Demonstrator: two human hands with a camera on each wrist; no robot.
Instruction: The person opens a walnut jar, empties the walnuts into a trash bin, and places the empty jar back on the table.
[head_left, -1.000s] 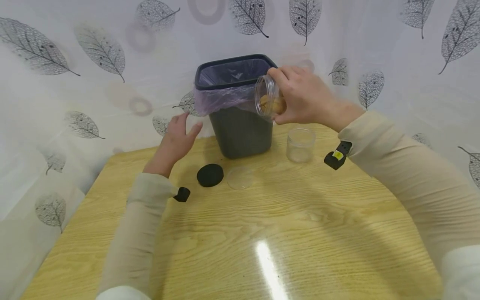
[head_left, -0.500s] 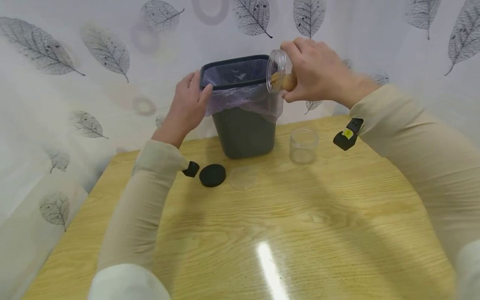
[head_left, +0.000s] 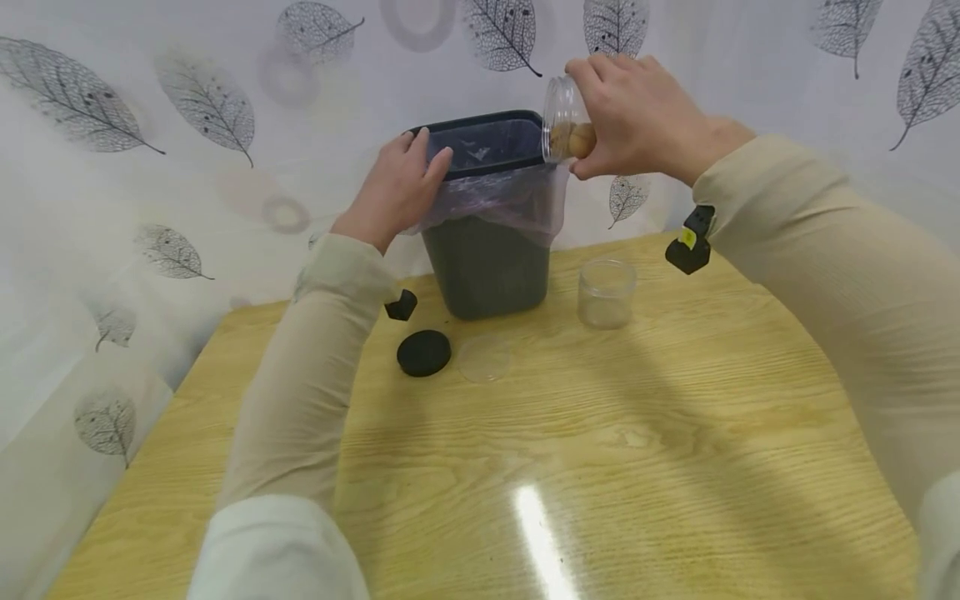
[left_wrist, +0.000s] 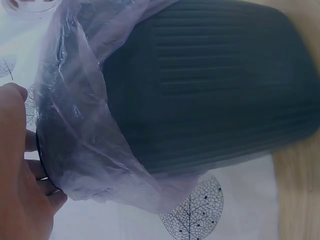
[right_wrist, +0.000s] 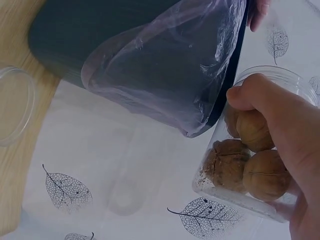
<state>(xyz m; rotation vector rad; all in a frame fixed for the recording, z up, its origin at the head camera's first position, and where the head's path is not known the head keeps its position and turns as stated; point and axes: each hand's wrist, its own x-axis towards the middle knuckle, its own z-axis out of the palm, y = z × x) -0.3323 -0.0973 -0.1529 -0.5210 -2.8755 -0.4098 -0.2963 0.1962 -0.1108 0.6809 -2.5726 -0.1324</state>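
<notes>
Bright, even indoor light from above: a white glare streak sits on the near part of the glossy table (head_left: 540, 533), and soft shadows of both arms fall across the wood toward the far side, with a darker patch round the base of the bin (head_left: 487, 258). Head view is sharp in the middle with wide-angle bending at the left and right edges, and the near sleeves go soft. The 2 wrist views are dimmer and cooler, the left one blurred on the bin wall, the right one sharp on the walnuts (right_wrist: 250, 160) with glints on the liner (right_wrist: 170, 65).
</notes>
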